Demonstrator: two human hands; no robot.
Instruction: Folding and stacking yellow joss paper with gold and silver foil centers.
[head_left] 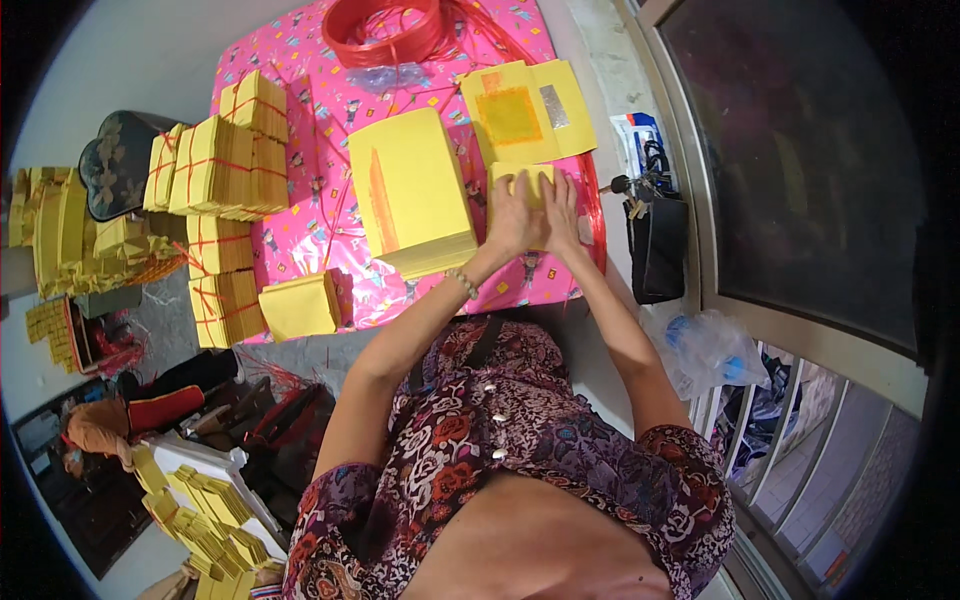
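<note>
Both hands rest on a folded piece of yellow paper [508, 178] at the right side of the table. My left hand [513, 218] presses on its left part with the fingers spread and slightly bent. Beside it, my right hand [562, 212] lies along the right edge, fingers stretched out. Parts of the paper are hidden under both hands. Just left of them stands a thick stack of yellow sheets [420, 185] with an orange streak on top. Beyond the hands lies an opened yellow sheet [572, 85] with an orange-bordered square and a silver patch.
Bundles of yellow paper tied with red string [215, 165] pile up at the table's left. A loose yellow stack [300, 308] sits at the near left corner. Red strapping [385, 45] coils at the back. A dark wallet [660, 255] and keys [640, 187] lie by the window.
</note>
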